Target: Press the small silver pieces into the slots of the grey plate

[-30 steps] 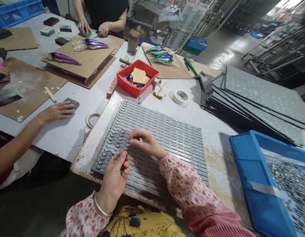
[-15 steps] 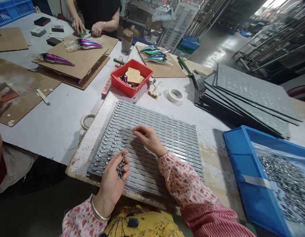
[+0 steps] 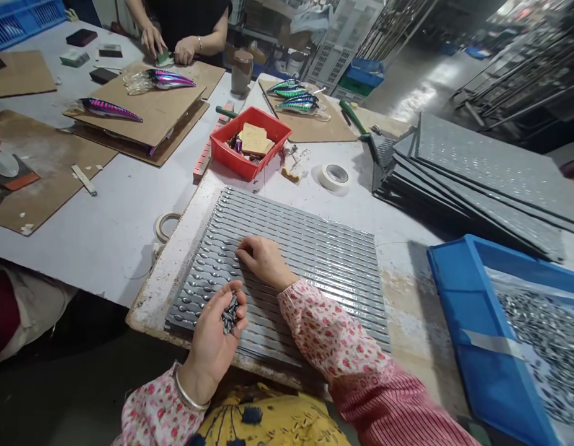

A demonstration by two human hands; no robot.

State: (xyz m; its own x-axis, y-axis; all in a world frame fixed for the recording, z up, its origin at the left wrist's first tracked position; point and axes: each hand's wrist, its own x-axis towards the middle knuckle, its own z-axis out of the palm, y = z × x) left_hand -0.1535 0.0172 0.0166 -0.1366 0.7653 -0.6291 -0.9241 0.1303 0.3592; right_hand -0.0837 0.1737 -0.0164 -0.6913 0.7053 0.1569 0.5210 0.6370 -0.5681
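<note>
A grey grooved board lies before me on the worktable, with shiny, drop-shaped metal pieces set in rows along its left side. My left hand is cupped over the board's near edge, its fingers curled round a heap of small dark metal pellets. Over the board's left-middle part is my right hand, thumb and fingertips pinched together close to the rows. Whatever those fingertips hold, if anything, is hidden.
At right stands a blue bin of the same small pellets. Stacked grey boards lie behind it. Beyond my board are a red tray and a tape roll. Two co-workers' hands work at left and far left; fishing lures lie on cardboard.
My right hand has moved slightly left and nearer to me over the board, its fingers more closed. My left hand stays nearly in place, with the pellets more exposed.
</note>
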